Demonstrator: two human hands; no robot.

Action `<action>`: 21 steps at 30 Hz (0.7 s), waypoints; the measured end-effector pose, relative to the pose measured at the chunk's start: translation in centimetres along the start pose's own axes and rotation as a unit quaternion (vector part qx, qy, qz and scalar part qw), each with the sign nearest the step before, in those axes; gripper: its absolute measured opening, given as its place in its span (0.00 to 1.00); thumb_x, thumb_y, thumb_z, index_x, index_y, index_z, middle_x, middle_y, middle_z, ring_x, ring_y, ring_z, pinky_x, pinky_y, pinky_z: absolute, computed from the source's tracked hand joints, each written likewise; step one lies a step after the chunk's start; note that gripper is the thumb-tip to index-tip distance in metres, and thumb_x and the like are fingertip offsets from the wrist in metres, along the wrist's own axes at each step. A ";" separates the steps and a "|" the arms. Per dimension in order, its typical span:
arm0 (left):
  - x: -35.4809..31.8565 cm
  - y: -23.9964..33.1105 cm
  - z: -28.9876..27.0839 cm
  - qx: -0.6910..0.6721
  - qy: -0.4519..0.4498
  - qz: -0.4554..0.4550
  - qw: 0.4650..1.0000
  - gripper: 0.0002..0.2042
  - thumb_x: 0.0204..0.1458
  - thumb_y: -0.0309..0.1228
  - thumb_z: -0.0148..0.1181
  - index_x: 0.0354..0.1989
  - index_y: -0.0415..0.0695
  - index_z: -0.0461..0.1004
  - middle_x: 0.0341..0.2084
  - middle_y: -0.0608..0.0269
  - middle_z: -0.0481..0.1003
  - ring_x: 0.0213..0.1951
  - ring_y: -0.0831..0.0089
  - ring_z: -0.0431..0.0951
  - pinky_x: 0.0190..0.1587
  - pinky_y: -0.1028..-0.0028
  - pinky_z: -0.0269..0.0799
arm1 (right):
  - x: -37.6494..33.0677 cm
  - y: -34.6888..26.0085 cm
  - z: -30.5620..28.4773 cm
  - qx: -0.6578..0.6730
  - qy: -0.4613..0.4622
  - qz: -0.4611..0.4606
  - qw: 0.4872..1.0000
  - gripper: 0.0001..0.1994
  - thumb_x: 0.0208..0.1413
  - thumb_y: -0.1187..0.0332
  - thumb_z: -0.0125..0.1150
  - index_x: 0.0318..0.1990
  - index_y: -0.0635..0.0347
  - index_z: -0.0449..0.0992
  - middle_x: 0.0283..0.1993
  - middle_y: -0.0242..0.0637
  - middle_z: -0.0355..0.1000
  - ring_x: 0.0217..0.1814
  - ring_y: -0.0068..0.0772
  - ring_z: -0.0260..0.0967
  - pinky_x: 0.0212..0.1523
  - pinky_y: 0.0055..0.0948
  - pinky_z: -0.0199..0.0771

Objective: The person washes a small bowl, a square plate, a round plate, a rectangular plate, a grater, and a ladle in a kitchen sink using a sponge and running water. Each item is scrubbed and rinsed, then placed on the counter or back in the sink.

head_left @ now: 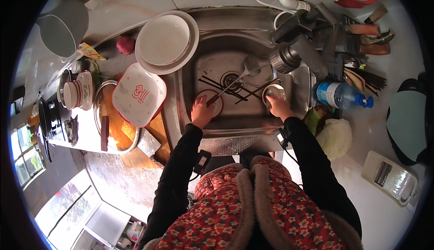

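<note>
Head view looks straight down into a steel sink (253,123) where both hands work over the basin. The left hand (201,112) rests on a small red-rimmed bowl (217,107) at the near left of the basin, its fingers curled over the rim; a dark-handled ladle (235,80) slants from beside this hand toward the drain, probably lying there for washing. The right hand (278,107) is closed around a small round cup (274,92) at the near right, just under the faucet (289,53), tilting it toward the person, it seems to reach its inside. Dark chopsticks (226,87) lie crossed on the sink floor between the two hands. On the desk to the left, a stack of white plates (167,42) and a square white lid (138,94) sit beside the sink. A plastic water bottle (339,95) lies to the right.
</note>
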State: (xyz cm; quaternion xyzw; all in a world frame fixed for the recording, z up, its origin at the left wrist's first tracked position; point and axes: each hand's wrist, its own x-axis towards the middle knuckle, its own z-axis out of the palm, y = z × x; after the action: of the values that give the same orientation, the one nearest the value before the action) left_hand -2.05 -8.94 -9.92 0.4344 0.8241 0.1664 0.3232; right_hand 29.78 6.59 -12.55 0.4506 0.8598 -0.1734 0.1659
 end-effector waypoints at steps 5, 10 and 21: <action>0.5 -0.5 1.5 0.148 -0.082 0.003 0.986 0.24 0.51 0.41 0.61 0.56 0.45 0.69 0.48 0.50 0.73 0.51 0.51 0.73 0.53 0.56 0.67 | 0.6 1.2 1.2 0.021 -0.036 -0.023 0.999 0.12 0.53 0.68 0.55 0.46 0.48 0.75 0.42 0.37 0.76 0.49 0.45 0.73 0.44 0.45 0.73; 0.6 -0.4 2.0 0.198 -0.092 -0.003 0.976 0.21 0.50 0.41 0.61 0.52 0.47 0.71 0.44 0.52 0.75 0.48 0.51 0.75 0.51 0.53 0.66 | 1.7 0.7 -0.4 0.062 -0.073 0.018 0.995 0.10 0.52 0.70 0.55 0.42 0.51 0.76 0.43 0.39 0.75 0.48 0.48 0.72 0.45 0.46 0.73; -3.8 2.2 -2.7 0.056 -0.104 0.085 0.989 0.14 0.57 0.40 0.56 0.40 0.42 0.66 0.31 0.46 0.78 0.34 0.44 0.78 0.33 0.50 0.73 | 4.2 -3.7 -5.5 0.260 0.354 -0.014 0.898 0.11 0.52 0.74 0.55 0.44 0.58 0.71 0.48 0.45 0.69 0.50 0.53 0.67 0.49 0.46 0.69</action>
State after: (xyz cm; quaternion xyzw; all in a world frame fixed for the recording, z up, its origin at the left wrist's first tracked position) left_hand -0.96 -10.84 -5.28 0.5353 0.7539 0.1009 0.3673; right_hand 23.75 10.11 -9.06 0.4972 0.7923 -0.2221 -0.2750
